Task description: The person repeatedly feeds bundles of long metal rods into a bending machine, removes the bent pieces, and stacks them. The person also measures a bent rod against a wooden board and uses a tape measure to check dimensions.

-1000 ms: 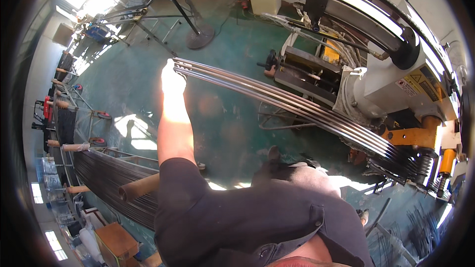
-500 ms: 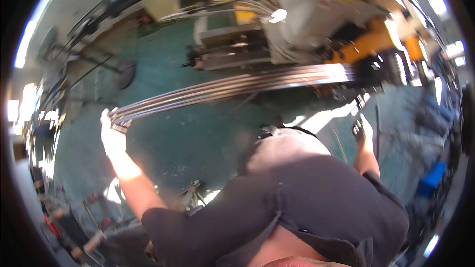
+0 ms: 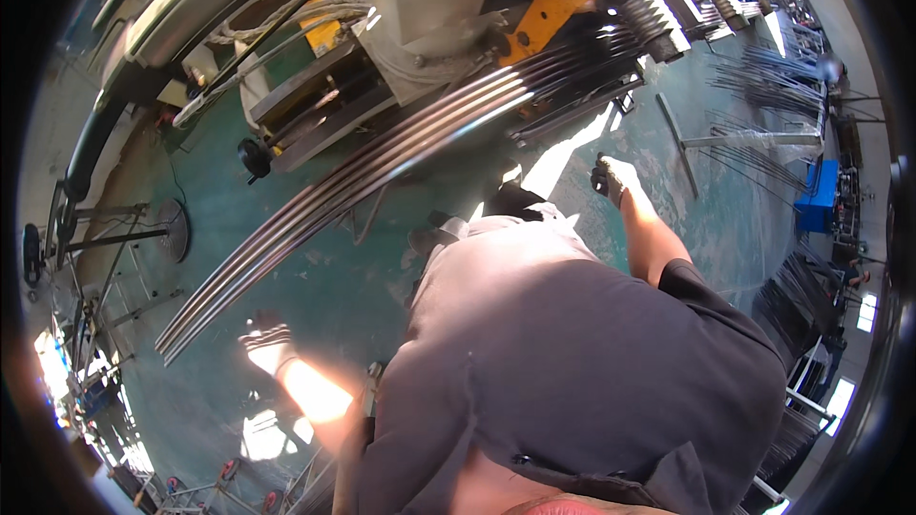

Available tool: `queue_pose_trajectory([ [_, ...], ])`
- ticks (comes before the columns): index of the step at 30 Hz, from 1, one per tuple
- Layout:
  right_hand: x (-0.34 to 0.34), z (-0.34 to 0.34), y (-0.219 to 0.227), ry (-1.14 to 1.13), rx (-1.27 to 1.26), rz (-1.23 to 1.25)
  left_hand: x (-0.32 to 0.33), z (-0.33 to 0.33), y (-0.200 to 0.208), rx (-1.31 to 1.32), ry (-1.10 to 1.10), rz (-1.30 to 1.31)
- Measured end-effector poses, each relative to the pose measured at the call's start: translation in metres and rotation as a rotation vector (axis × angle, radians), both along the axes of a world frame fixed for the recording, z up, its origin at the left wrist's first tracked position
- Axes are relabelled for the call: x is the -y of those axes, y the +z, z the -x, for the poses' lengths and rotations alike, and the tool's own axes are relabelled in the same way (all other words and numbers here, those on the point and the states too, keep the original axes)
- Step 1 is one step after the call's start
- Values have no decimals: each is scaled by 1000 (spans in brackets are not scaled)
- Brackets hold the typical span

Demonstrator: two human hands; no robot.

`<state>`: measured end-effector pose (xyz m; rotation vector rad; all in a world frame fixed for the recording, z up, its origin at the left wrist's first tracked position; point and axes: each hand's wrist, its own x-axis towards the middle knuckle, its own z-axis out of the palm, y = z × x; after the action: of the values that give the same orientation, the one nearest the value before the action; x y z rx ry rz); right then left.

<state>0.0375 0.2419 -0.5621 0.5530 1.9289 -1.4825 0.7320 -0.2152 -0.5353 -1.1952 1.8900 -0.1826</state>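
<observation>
A bundle of several long metal rods [image 3: 382,148] slants across the view, its near-left ends free and its far-right part running to a coiled spring on a machine. My left hand [image 3: 269,343], in a white and dark glove, is off the rods, to the right of their free ends. Its fingers are loosely apart and somewhat blurred, with nothing in them. My right hand [image 3: 615,176], gloved alike, hangs over the floor below the machine. Its dark fingers are curled in and nothing sticks out of them.
The machine's orange arm [image 3: 563,5] and coiled spring [image 3: 654,24] stand at the far side. A dark vise-like block [image 3: 324,100] with a knob juts out beneath the rods. At right are a rod rack [image 3: 754,140] and a blue bin [image 3: 818,195]. A round disc stand [image 3: 174,229] is at left.
My left hand has let go of the rod ends and drawn back toward me. The view has turned, so the rods slant more steeply. My right hand remains apart from them.
</observation>
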Motion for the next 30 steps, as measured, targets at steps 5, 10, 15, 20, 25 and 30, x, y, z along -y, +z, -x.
queue_pose_trajectory([
  [5, -3, 56, -24, -1, 181, -64, -66, 145, -53, -140, -228, -73],
  [10, -38, 154, -45, 78, 184, -55, -104, 278, -69, -1109, 181, 19],
  [15, -63, 288, -84, 266, 183, -285, -175, 417, -51, -1623, 1286, -194],
  [20, -101, 352, -96, 687, -41, -340, -256, 468, -33, -1631, 1721, -294],
  [25, -122, 336, -81, 376, 208, -103, -277, 520, -35, -1704, 1838, -444],
  [30, -178, 254, -73, 166, 243, -81, -231, 577, -43, -1865, 1760, -656],
])
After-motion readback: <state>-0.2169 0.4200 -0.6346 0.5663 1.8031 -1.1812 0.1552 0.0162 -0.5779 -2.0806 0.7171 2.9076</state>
